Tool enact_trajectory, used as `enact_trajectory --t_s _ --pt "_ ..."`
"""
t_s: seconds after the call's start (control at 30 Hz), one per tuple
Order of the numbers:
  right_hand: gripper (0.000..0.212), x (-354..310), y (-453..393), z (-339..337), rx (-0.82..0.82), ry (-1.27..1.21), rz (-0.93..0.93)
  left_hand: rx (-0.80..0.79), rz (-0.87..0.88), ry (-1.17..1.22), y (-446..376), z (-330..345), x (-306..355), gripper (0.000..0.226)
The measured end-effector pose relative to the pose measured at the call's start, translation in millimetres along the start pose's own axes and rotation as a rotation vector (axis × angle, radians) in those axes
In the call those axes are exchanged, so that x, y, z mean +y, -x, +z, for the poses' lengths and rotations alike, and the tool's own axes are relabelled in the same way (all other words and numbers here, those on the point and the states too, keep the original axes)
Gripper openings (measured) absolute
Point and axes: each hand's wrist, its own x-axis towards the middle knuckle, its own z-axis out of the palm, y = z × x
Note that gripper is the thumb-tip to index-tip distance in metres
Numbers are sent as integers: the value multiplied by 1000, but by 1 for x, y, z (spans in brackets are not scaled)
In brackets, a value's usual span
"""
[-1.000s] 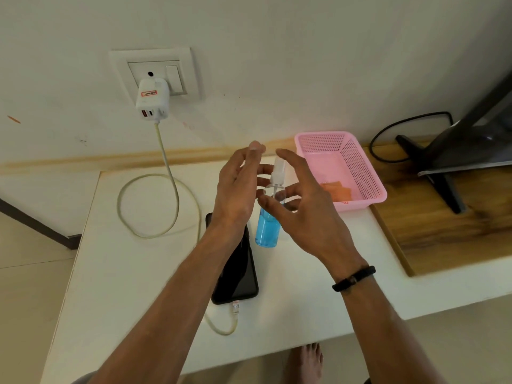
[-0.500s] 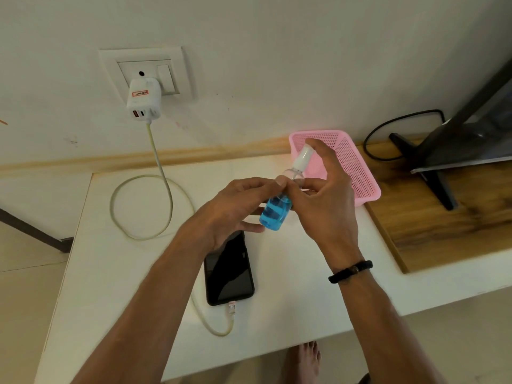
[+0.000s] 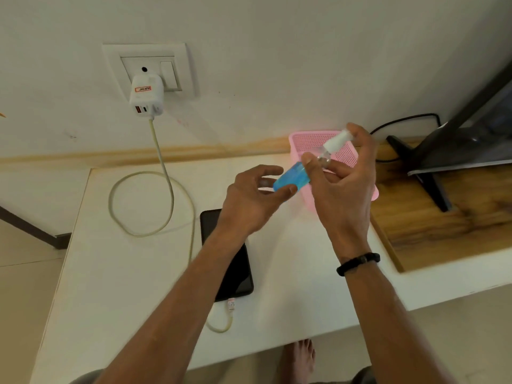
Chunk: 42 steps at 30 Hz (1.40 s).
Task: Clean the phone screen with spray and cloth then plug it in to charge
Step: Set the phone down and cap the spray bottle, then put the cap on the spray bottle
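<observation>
A small clear spray bottle with blue liquid and a white cap is tilted in the air, cap up to the right. My right hand grips its neck, with the index finger over the cap. My left hand is just left of the bottle's base, fingers spread, thumb under the base. A black phone lies screen up on the white table, partly under my left forearm. A white cable's plug lies at the phone's near end. The cable runs to a white charger in the wall socket.
A pink mesh basket stands at the back of the table, largely behind my right hand. To the right are a wooden board and a black TV stand with a black cord. A bare foot shows below the table's front edge.
The bottle was lifted from the table and tilted, and it has moved right toward the basket. My left hand loosened from the bottle and its fingers spread.
</observation>
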Motion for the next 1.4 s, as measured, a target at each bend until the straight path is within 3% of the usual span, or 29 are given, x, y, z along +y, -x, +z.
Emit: enact_trajectory --t_s 0.13,0.27,0.4,0.57,0.7,0.97,1.2,1.3,1.4 --pt "78 3 -14 2 243 -80 28 77 -8 88 2 7 0 39" --pt "56 27 -41 -8 319 -63 131 19 -48 43 1 14 -4 33" --pt "44 46 -58 -8 257 151 157 -145 -82 -45 7 41 -11 37" --pt "31 58 -81 -2 48 254 51 -154 -82 -70 7 63 -11 40" --pt "36 61 -96 8 -107 300 6 -179 -51 -111 9 70 -14 41" --pt "37 64 -114 28 -256 411 -6 -223 11 -194 11 75 -12 50" --pt "48 65 -109 18 -282 462 36 -276 26 -232 13 75 -10 54" --pt "67 56 -88 7 -190 423 87 -285 38 -210 16 69 -8 51" --pt "60 39 -51 -6 -75 325 55 -245 49 -192 17 57 -4 43"
